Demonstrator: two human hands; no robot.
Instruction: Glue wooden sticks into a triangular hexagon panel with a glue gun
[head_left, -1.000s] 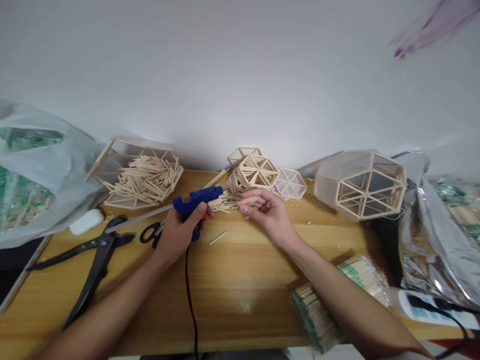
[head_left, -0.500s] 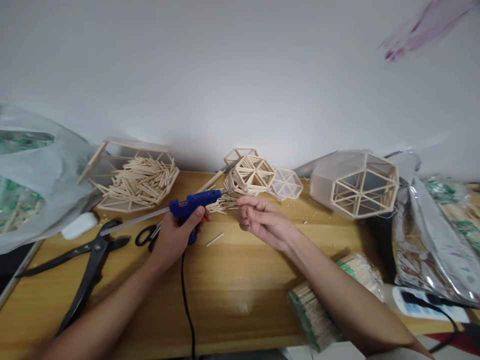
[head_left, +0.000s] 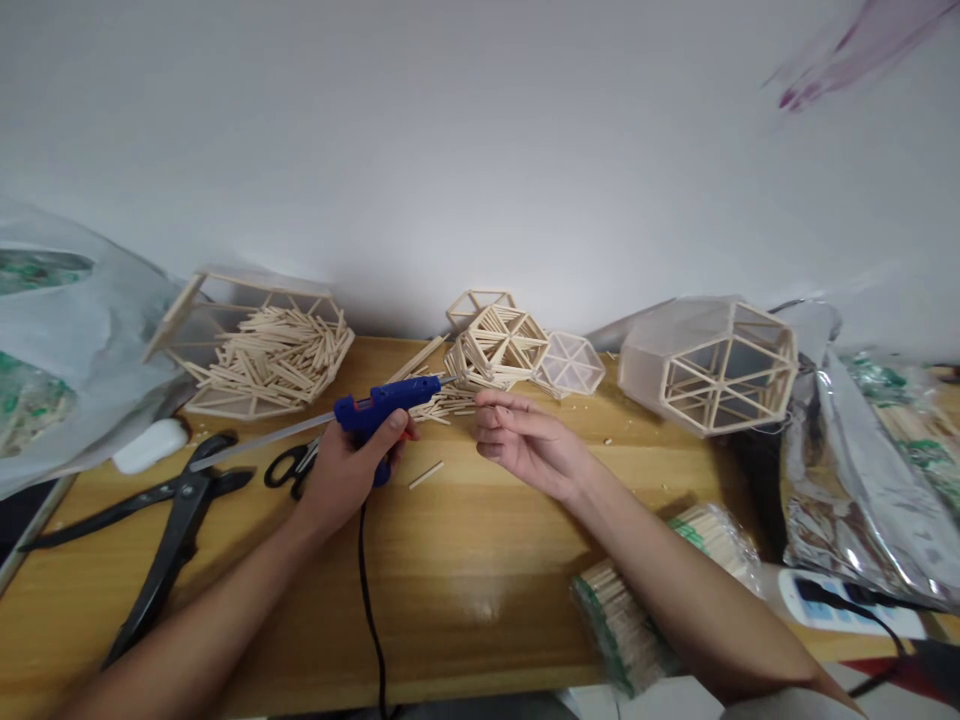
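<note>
My left hand [head_left: 352, 455] is wrapped round the handle of a blue glue gun [head_left: 386, 405], a finger by its orange trigger. A clear glue stick [head_left: 262, 440] juts from the back of the gun, and its nozzle points right at a small bundle of wooden sticks [head_left: 472, 365]. Just right of the nozzle, my right hand [head_left: 529, 440] is held with curled fingers and the thumb close to the forefinger; whatever may be between them is hidden. One short stick [head_left: 426, 475] lies on the table below the gun.
A frame full of cut sticks [head_left: 285, 360] stands left, an octagonal stick frame [head_left: 724, 385] right. Black cutters [head_left: 191, 495], scissors [head_left: 285, 467], a white case [head_left: 150, 446], bagged sticks [head_left: 626, 620] and a power strip [head_left: 847, 605] surround the hands. The gun's cord [head_left: 367, 590] trails down.
The fingers of my right hand have loosened and straightened slightly. My left hand still holds the glue gun in nearly the same place, and the view has shifted a little.
</note>
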